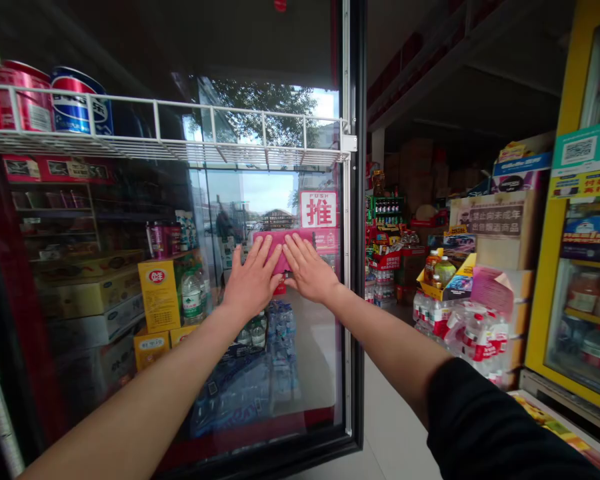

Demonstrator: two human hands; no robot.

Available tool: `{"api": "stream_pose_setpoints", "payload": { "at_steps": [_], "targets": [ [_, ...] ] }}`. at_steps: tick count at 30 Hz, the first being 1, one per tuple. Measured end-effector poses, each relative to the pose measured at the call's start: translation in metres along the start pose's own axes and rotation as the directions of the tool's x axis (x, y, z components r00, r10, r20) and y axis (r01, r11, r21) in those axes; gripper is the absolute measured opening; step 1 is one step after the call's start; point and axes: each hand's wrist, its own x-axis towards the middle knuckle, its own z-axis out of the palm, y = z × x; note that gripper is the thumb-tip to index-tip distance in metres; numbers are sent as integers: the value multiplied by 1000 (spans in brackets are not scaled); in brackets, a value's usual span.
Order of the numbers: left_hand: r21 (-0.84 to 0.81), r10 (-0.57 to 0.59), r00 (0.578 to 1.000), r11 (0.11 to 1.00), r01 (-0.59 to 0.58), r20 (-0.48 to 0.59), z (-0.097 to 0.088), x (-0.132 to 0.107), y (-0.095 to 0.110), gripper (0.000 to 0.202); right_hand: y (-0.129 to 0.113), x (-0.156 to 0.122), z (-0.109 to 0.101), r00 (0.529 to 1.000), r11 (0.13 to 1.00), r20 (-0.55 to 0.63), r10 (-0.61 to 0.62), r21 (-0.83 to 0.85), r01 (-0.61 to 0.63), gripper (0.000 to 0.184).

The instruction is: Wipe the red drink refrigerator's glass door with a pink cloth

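Observation:
Both hands lie flat side by side against the inner glass (310, 360) of an opened fridge door. Under the fingers of my left hand (253, 277) is a flat pink cloth (266, 244), spread on the pane. My right hand (307, 267) overlaps the right part of that cloth, fingers stretched out and close together. The thumbs point toward each other. Just above and right of the hands, a white and red push sign (319, 209) shows on the glass.
A white wire rack (180, 148) crosses the door above my hands, with drink cans (80, 100) at its left. The door's black frame (359, 300) stands at the right. Beyond are wrapped bottle packs (480, 337), stacked boxes and a yellow-framed fridge (550, 267).

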Motion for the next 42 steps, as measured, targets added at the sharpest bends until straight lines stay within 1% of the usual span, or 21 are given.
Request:
{"api": "stream_pose_setpoints", "payload": {
  "at_steps": [5,9,12,14,18,21,25,30,33,35,38,42],
  "targets": [
    [-25,12,1000,1000,-12,5,2,24,32,66,28,-23,-6,999,999,-18,43,2,-43,93],
    [-64,30,999,998,-29,20,2,42,54,68,47,-41,-12,996,996,5,87,-8,-87,93],
    [-97,32,999,995,-29,32,5,49,68,71,55,-52,-12,993,993,15,119,13,-119,92],
    [-112,28,999,993,-23,39,9,48,76,72,53,-59,-10,991,990,6,136,35,-136,91],
    [-122,20,997,992,-12,71,20,33,88,71,34,-74,2,982,981,1,189,33,-189,88],
    [-129,21,994,992,-8,103,29,15,95,69,13,-89,14,971,971,35,237,12,-237,87],
    [-139,18,987,990,4,158,43,-13,108,69,-13,-115,33,958,961,84,274,17,-276,87],
    [-147,33,978,989,-3,207,59,-54,125,70,-45,-153,54,953,957,98,285,19,-288,80],
    [-149,59,972,989,-25,229,64,-67,125,70,-56,-164,60,952,958,111,285,1,-287,79],
    [-146,74,970,988,-40,233,65,-66,121,70,-56,-162,59,951,957,112,290,-1,-291,80],
    [-139,81,972,989,-51,220,61,-52,109,71,-47,-148,53,953,956,91,289,19,-292,81],
    [-127,52,983,991,-29,175,47,-24,87,73,-24,-111,36,964,964,48,263,38,-265,81]
  ]
}}
